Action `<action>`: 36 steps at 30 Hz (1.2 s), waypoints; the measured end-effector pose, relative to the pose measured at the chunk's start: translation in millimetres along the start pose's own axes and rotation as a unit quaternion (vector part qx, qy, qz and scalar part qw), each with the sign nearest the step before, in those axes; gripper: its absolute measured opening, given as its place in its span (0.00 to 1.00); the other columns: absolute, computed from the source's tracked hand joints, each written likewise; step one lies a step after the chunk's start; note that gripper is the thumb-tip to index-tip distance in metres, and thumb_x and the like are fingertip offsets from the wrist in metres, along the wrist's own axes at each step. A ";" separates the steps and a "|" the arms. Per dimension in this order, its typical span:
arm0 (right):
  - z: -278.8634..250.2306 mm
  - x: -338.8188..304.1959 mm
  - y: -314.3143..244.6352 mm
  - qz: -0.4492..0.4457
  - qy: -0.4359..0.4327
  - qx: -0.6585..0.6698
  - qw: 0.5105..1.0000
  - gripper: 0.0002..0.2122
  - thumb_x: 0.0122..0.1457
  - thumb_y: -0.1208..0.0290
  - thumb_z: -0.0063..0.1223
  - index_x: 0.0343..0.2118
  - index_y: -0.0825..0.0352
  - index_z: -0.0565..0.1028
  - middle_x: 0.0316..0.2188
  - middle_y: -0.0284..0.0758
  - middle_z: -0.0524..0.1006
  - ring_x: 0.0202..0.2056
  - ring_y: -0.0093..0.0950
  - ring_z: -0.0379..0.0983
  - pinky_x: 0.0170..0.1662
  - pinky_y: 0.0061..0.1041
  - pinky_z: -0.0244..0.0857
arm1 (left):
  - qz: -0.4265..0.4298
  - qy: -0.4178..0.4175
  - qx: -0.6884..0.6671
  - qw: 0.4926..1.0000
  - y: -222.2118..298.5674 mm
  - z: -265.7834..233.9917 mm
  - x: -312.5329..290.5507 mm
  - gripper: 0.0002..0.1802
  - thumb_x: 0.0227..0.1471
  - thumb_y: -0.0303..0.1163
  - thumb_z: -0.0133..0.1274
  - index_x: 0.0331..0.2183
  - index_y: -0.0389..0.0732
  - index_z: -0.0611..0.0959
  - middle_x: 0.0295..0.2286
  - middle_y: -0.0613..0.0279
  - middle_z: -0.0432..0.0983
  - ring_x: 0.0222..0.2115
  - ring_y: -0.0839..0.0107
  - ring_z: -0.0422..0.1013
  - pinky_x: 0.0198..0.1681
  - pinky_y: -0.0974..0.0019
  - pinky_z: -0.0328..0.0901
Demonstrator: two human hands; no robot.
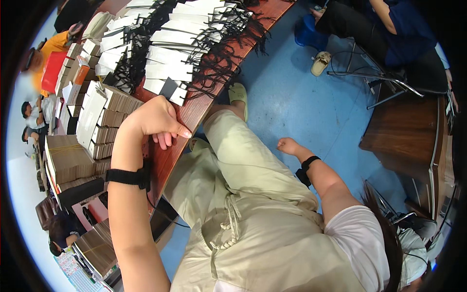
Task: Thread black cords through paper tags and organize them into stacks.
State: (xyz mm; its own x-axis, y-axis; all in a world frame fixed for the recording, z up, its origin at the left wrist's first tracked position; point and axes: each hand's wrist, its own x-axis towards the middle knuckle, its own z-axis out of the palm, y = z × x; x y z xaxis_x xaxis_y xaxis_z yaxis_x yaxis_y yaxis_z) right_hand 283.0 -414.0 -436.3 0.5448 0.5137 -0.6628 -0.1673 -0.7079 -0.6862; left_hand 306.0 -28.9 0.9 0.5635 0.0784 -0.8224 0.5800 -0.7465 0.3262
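My left hand (160,121) is bent at the wrist over the front edge of the reddish-brown wooden table (170,163). Its fingers curl under, the thumb points right along the edge, and nothing shows in its grip. Just beyond it lie rows of white flat paper pieces (168,63) with black cords (209,73) trailing over the table edge. A small dark grey piece (168,88) rests on the closest white ones. Out to the right of my legs, my right hand (289,145) hangs above the blue floor, closed like a fist and apart from any object.
Stacks of cut card (112,117) stand left of my left forearm, with more bundles (68,155) behind. A dark wooden cabinet (404,141) is at right. Beyond it a person sits on a black chair (425,73), near a blue stool (311,33). Other people are at far left.
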 end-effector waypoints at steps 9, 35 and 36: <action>-4.9 -28.1 20.6 0.043 0.028 0.057 0.997 0.07 0.48 0.70 0.55 0.27 0.68 0.74 0.24 0.39 0.77 0.28 0.32 0.72 0.34 0.31 0.66 | 0.007 -0.014 0.007 1.000 3.6 2.0 6.2 0.16 0.34 0.31 0.68 0.13 0.31 0.78 0.12 0.50 0.74 0.10 0.64 0.72 0.09 0.71 0.62; 6.4 3.2 89.5 0.243 0.209 0.306 0.896 0.21 0.58 0.46 0.39 0.31 0.61 0.75 0.14 0.31 0.63 0.18 0.28 0.59 0.23 0.33 0.55 | -0.014 -0.016 -0.043 0.999 4.3 1.6 12.5 0.18 0.32 0.28 0.69 0.12 0.27 0.76 0.10 0.48 0.72 0.09 0.62 0.71 0.10 0.67 0.64; 8.1 0.1 79.2 0.308 0.189 0.432 0.826 0.24 0.59 0.42 0.35 0.29 0.60 0.73 0.14 0.28 0.59 0.16 0.24 0.53 0.21 0.29 0.50 | -0.024 -0.012 -0.026 0.999 5.7 2.5 11.8 0.17 0.32 0.27 0.69 0.12 0.26 0.76 0.11 0.47 0.72 0.09 0.62 0.71 0.10 0.66 0.65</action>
State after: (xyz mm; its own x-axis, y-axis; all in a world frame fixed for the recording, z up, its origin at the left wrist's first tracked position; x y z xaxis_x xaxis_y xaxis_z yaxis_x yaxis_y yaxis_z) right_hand 263.2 -466.1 -493.1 0.3276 -0.1191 -0.9373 -0.9440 -0.0839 -0.3192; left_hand 314.4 -33.9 -8.1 0.5206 0.0979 -0.8482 0.6362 -0.7071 0.3088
